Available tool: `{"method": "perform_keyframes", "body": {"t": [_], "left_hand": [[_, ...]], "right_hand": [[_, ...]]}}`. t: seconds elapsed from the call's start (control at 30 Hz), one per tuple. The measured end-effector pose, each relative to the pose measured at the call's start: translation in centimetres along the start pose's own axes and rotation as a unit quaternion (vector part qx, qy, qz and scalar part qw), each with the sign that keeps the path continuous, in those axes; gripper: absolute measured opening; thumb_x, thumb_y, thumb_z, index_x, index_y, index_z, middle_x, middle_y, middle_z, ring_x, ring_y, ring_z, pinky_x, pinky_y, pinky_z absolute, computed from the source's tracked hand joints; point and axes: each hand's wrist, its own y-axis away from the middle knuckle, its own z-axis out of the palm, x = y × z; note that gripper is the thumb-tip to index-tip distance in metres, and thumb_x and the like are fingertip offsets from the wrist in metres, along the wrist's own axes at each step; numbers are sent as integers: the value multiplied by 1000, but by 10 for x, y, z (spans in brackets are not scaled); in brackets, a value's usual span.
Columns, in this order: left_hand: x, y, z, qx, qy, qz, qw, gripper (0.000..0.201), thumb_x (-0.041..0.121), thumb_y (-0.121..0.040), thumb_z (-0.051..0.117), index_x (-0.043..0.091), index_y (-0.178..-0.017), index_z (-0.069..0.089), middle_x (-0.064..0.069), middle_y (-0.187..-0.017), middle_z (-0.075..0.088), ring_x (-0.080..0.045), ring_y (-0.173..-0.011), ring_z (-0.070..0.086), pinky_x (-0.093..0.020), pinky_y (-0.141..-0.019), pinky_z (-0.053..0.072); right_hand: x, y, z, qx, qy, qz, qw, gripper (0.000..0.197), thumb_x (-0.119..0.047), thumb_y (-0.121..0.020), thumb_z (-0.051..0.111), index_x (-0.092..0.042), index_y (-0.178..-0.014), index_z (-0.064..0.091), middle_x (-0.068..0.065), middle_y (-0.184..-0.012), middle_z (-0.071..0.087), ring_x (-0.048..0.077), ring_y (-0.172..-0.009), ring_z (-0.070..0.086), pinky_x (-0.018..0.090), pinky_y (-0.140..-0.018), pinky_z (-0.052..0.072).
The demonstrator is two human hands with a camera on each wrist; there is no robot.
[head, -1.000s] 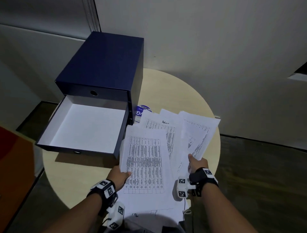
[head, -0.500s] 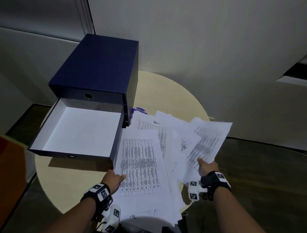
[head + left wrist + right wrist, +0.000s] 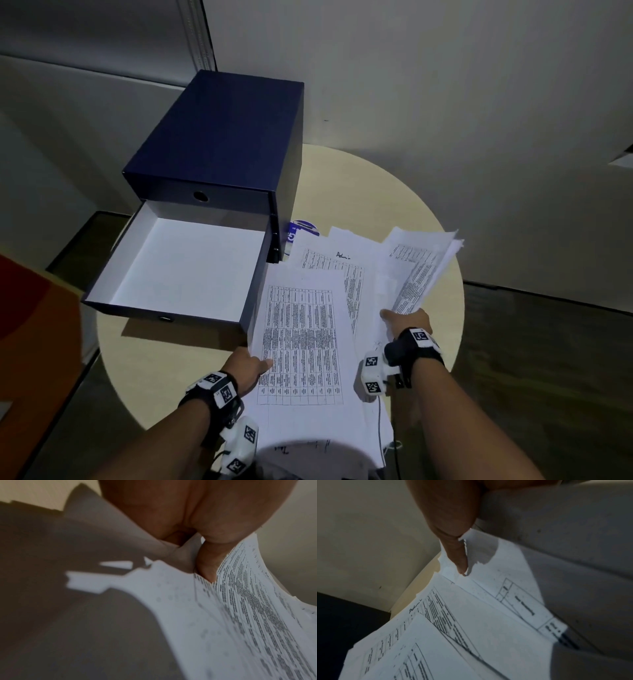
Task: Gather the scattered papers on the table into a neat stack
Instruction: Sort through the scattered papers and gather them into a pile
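Several printed white papers [image 3: 301,346] lie fanned over the near right part of the round beige table [image 3: 164,370]. My left hand [image 3: 250,368] pinches the left edge of the top sheet with the table print, thumb on top; the left wrist view shows that thumb [image 3: 207,561] pressed on the paper [image 3: 240,615]. My right hand [image 3: 407,320] grips the lower edge of a lifted bundle of sheets [image 3: 421,270], which tilts up to the right. In the right wrist view a finger [image 3: 457,553] lies on the sheets [image 3: 471,628].
A dark blue drawer box [image 3: 222,144] stands at the table's back left, its lower drawer [image 3: 185,270] pulled out and white inside. A blue round label [image 3: 301,231] peeks out by the box. A wall [image 3: 445,85] is close behind; dark floor [image 3: 548,359] lies to the right.
My right hand has lifted its bundle of sheets and tilted it upright toward the right. My left hand stays at the top sheet's left edge.
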Motion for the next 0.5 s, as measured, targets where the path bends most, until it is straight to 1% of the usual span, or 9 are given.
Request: {"method": "perform_keyframes", "body": {"t": [0.07,0.1,0.17,0.23,0.27,0.33,0.4,0.43,0.5], "left_hand": [[0,-1,1,17,16,8,1000,58,33,-70,77,-2,-112,59,-18,-110,68,-33,-99,67,-46,-93,54],[-2,-4,1,22,26,7,999,61,32,-64,78,-1,-112,59,-18,-107,69,-34,-96,68,-46,-89,56],[-3,-6,2,21,32,7,999,55,25,-68,79,-1,-112,59,-20,-107,68,-36,-97,67,-44,-86,56],[-3,-7,1,18,41,7,999,51,20,-72,79,-3,-112,59,-22,-108,68,-37,-100,67,-45,-87,56],[-4,-8,1,15,49,7,999,55,23,-70,80,-4,-113,59,-23,-109,68,-38,-100,67,-47,-89,56],[-6,-12,1,9,41,-1,999,73,36,-67,81,-9,-119,56,-31,-118,63,-43,-107,64,-51,-96,51],[-5,-10,0,-6,20,-27,999,79,36,-79,77,-19,-127,47,-39,-128,52,-51,-118,54,-51,-100,45],[-5,-10,1,-6,19,-32,999,75,32,-83,75,-21,-128,45,-41,-128,51,-53,-119,52,-53,-100,44],[-4,-9,1,5,34,-11,999,61,21,-80,77,-15,-122,53,-36,-116,60,-50,-110,59,-56,-97,49]], "right_hand": [[3,-2,-1,-8,-25,9,1000,65,-22,-82,76,5,-133,47,19,-122,61,39,-111,60,32,-84,44],[6,-6,-1,-18,-39,15,999,64,-22,-82,76,6,-132,49,20,-116,61,38,-106,61,32,-85,45],[7,-6,-4,-29,-68,34,997,68,-25,-80,79,9,-131,50,20,-111,62,36,-99,61,37,-88,49],[10,-9,-7,-21,-116,41,992,79,-27,-75,83,11,-134,47,21,-122,62,38,-101,62,43,-87,51],[12,-10,-11,-15,-133,48,990,82,-27,-71,85,12,-133,48,21,-117,65,38,-94,64,43,-80,52],[16,-19,-18,4,-171,56,984,73,-27,-68,85,12,-123,57,20,-86,68,29,-64,60,36,-60,48],[13,-16,-29,22,-179,52,982,54,-22,-77,80,12,-115,61,15,-68,61,26,-54,54,33,-55,44],[10,-16,-36,33,-175,38,983,50,-20,-81,77,11,-117,60,13,-71,62,29,-60,58,35,-59,47],[3,-9,-52,62,-183,4,981,56,-17,-86,73,8,-132,51,12,-101,66,36,-90,66,42,-80,51]]}}
